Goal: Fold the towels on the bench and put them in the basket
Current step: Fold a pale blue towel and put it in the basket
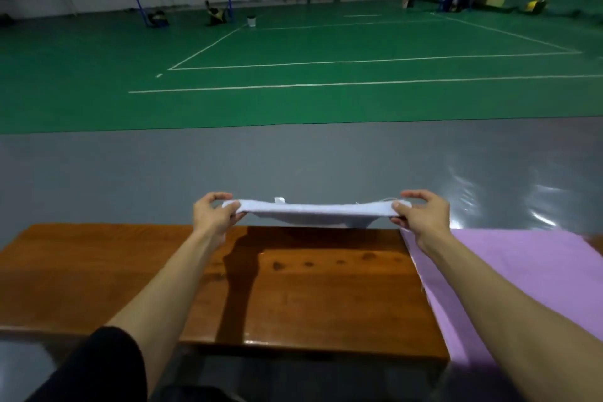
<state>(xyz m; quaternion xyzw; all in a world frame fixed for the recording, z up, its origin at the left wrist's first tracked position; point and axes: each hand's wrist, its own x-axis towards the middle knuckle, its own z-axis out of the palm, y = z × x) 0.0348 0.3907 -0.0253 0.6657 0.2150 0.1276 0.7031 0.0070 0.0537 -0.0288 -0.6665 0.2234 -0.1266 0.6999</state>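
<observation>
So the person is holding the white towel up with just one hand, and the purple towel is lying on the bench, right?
Not quite. Both hands hold the white towel: the left hand pinches one end and the right hand pinches the other. The purple towel does lie on the bench. The head view shows this.

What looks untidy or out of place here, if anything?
The white towel, held above the far edge of the bench, is folded unevenly: a loose layer sags under its middle and a small tag sticks up. The purple towel lies unfolded on the bench's right end, hanging over the near edge.
</observation>
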